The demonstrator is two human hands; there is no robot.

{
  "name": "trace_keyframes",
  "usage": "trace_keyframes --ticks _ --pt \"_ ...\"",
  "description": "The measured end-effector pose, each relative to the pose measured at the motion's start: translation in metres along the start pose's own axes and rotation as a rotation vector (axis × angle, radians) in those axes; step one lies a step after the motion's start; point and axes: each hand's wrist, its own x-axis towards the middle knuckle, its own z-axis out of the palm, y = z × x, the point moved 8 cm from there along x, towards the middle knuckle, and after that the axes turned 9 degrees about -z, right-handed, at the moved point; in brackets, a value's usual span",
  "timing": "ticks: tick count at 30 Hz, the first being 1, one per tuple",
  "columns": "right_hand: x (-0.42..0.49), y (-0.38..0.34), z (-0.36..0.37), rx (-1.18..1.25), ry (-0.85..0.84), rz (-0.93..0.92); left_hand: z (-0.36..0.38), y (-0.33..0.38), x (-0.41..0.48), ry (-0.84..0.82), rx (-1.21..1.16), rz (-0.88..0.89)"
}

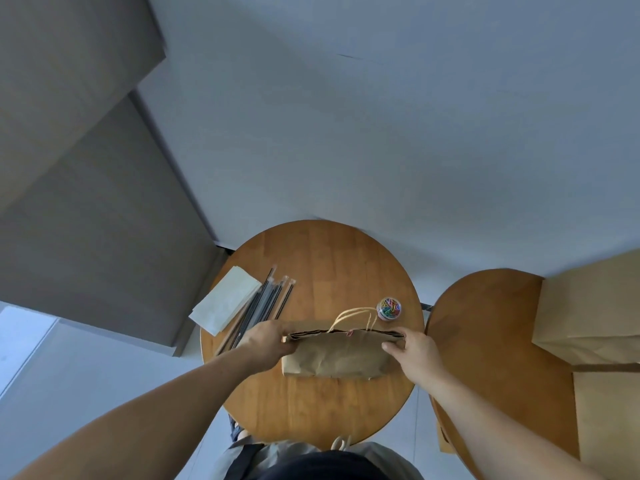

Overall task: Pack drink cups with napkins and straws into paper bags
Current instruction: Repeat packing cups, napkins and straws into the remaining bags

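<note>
1. Two hands are on one bag, closest to the camera. The left hand (266, 341) grips the left end of the folded-over top of the paper bag (336, 358), and the right hand (412, 348) pinches the right end. Both are curled round the paper, with nothing else in them.
2. That bag sits front-middle on the round counter (311, 410), top edge pressed flat, twine handles (358, 309) poking out behind the fold. I can't see inside, so no idea if a cup is in there. There's a tiny pink thing on the fold, too small to call.
3. My guess is this bag is at the closing stage, so its packing looks about done.
4. Just behind the right hand is a little clear tub of coloured paper clips (389, 308).
5. Further back left is a bunch of wrapped straws (268, 299), with a stack of napkins (228, 299) right beside them. Plenty are left, so probably more bags to go.
6. Off right, a second counter (485, 341) carries spare bags (588, 313) lying flat. No loose cups in view anywhere.
</note>
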Motion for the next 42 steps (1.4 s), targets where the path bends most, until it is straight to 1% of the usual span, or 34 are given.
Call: trace_keyframes --ticks 3,7,10,15,19,21,24,27,29,34,40,42 --pt "0.0 -0.007 -0.008 0.013 0.082 0.013 -0.006 0.0 0.005 -0.017 -0.023 0.01" --pt "-0.003 -0.023 -0.021 0.054 0.153 0.038 -0.031 0.0 0.004 -0.037 -0.176 0.027" --pt "-0.004 -0.044 -0.037 0.134 0.288 0.042 -0.058 0.006 -0.001 -0.011 -0.285 0.066" --pt "-0.003 -0.088 -0.066 0.286 0.52 0.053 -0.116 0.03 -0.016 -0.009 -0.598 0.216" --pt "0.002 -0.127 -0.085 0.447 0.676 0.012 -0.161 0.042 -0.028 0.02 -0.877 0.247" --pt "0.003 -0.149 -0.096 0.476 0.739 -0.026 -0.185 0.048 -0.037 0.104 -0.939 0.267" --pt "0.003 -0.178 -0.112 0.496 0.82 -0.08 -0.213 0.056 -0.056 0.274 -0.915 0.306" --pt "0.002 -0.208 -0.135 0.495 0.878 -0.148 -0.238 0.066 -0.079 0.34 -0.957 0.355" --pt "0.0 -0.231 -0.153 0.469 0.9 -0.212 -0.258 0.074 -0.098 0.413 -0.976 0.393" --pt "-0.01 -0.299 -0.206 0.464 0.993 -0.387 -0.314 0.086 -0.157 0.705 -0.928 0.433" --pt "-0.009 -0.382 -0.241 0.606 1.018 -0.545 -0.376 0.085 -0.228 0.946 -0.963 0.5" --pt "-0.008 -0.41 -0.25 0.669 1.007 -0.6 -0.395 0.08 -0.25 0.998 -0.983 0.506"
